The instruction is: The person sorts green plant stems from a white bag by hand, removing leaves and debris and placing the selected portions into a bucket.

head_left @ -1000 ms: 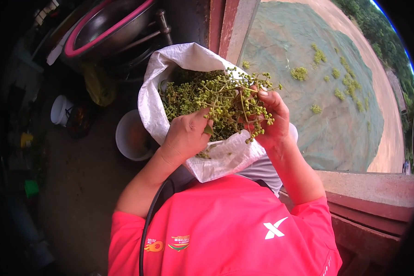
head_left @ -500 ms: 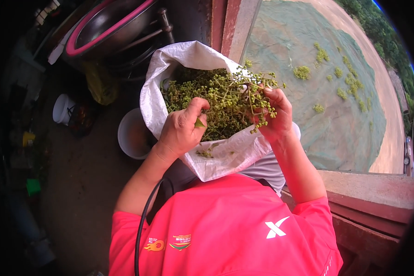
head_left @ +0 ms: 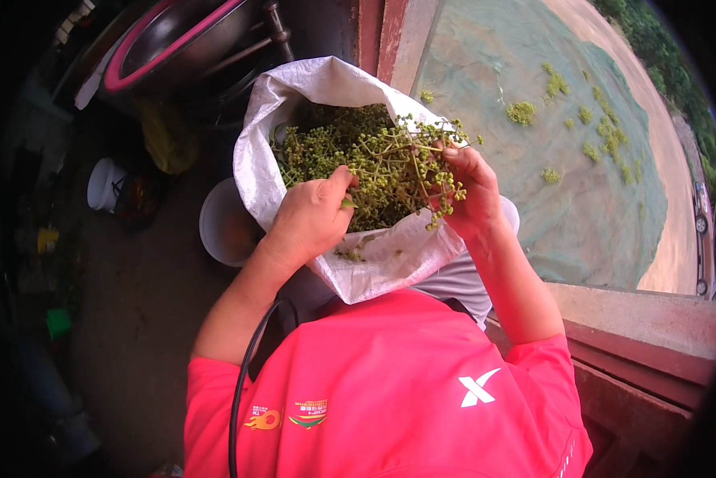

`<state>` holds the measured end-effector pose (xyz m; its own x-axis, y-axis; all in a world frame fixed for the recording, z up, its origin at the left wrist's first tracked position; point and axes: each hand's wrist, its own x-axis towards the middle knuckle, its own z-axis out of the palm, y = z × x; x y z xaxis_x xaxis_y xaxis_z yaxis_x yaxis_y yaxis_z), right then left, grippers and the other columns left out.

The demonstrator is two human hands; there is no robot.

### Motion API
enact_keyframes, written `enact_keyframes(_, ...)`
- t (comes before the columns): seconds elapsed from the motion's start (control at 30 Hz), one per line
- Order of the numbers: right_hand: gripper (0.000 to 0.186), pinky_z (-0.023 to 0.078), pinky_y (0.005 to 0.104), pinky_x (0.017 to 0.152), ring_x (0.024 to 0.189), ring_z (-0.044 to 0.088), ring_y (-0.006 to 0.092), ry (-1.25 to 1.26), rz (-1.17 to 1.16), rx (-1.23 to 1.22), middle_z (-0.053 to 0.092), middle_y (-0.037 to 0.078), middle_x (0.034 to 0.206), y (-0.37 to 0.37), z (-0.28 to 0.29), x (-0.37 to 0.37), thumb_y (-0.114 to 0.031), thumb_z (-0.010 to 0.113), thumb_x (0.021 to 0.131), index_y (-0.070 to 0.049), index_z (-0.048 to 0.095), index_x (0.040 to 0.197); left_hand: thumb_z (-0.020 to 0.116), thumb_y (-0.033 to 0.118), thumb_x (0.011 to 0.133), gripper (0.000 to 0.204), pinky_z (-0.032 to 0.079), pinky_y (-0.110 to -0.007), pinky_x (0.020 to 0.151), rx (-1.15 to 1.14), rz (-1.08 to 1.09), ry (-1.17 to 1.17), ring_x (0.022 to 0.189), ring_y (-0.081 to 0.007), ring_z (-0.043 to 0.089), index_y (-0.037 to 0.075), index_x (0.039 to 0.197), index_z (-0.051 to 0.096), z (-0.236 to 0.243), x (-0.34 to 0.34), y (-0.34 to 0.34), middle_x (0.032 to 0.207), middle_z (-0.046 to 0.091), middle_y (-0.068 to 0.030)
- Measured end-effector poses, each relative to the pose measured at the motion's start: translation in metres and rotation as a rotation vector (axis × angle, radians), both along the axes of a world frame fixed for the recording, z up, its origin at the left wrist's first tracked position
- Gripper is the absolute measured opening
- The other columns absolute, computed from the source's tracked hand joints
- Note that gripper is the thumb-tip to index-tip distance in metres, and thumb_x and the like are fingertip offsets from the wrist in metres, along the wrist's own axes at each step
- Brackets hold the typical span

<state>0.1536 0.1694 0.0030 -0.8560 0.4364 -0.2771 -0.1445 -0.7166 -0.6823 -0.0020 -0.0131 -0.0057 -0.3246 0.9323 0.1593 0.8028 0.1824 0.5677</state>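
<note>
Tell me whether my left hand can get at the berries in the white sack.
Probably yes: your left hand is over the open white sack, beside the green berries, with nothing visible blocking it.

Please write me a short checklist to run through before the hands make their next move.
1. Sack open: ok; the white sack gapes wide, with green berries inside.
2. Sprig held: ok; the right hand pinches a sprig over the sack's right side.
3. Left grip: cannot tell; a leaf shows at the left hand, but its fingertips are partly hidden.
4. Cable clear of both hands: ok; the black cable passes by the left elbow.
5. Bucket contents: cannot tell; the white bucket beside the sack is dim inside.
</note>
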Motion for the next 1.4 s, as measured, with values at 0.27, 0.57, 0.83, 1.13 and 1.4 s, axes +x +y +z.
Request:
enact_keyframes(0.27,0.023,0.048,0.0289,0.046,0.059,0.058,0.0148,-0.042,-0.100,0.017,0.062,0.005,0.088,0.002,-0.003,-0.005,-0.020,0.054,0.086,-0.006,0.055,0.104,0.058,0.001,0.082,0.012,0.050,-0.039,0.059,0.285,0.033,-0.173,0.069,-0.0333,0.065,0.005,0.093,0.055,0.006,0.002,-0.002,0.073,0.063,-0.0141)
enact_keyframes(0.57,0.017,0.043,0.0271,0.061,0.067,0.053,0.0156,-0.247,-0.353,1.105,0.057,0.002,0.078,-0.009,-0.017,-0.007,-0.010,0.057,0.083,-0.003,0.054,0.098,0.056,-0.002,0.081,0.008,0.044,-0.027,0.058,0.304,0.016,-0.481,0.061,-0.0130,0.056,0.002,0.087,0.060,0.017,-0.003,-0.007,0.070,0.059,-0.0051)
enact_keyframes(0.83,0.053,0.046,0.0426,0.067,0.081,0.057,0.0367,0.033,0.284,1.378,0.048,0.017,0.091,-0.039,0.005,-0.010,-0.038,0.072,0.075,0.002,0.044,0.098,0.052,-0.004,0.075,0.007,0.035,-0.031,0.048,0.351,0.018,-0.378,0.047,-0.0119,0.043,0.001,0.081,0.052,0.020,0.002,0.007,0.056,0.046,-0.0059)
enact_keyframes(1.13,0.027,0.044,0.0424,0.066,0.075,0.058,0.0373,-0.138,-0.013,1.347,0.054,0.021,0.078,-0.043,-0.010,-0.031,-0.019,0.065,0.081,0.001,0.048,0.087,0.051,0.005,0.088,0.003,0.028,-0.019,0.039,0.435,0.093,-1.011,0.044,-0.0046,0.036,0.005,0.091,0.051,0.018,-0.009,-0.010,0.058,0.044,0.0009)
enact_keyframes(1.4,0.022,0.038,0.0201,0.053,0.062,0.046,0.0013,0.117,0.163,0.528,0.055,-0.006,0.078,-0.019,0.032,-0.008,-0.018,0.061,0.092,-0.011,0.056,0.112,0.047,0.008,0.096,0.004,0.023,-0.020,0.033,0.829,0.145,-1.412,0.037,-0.0048,0.026,0.007,0.097,0.050,0.020,-0.057,-0.028,0.059,0.041,0.0009)
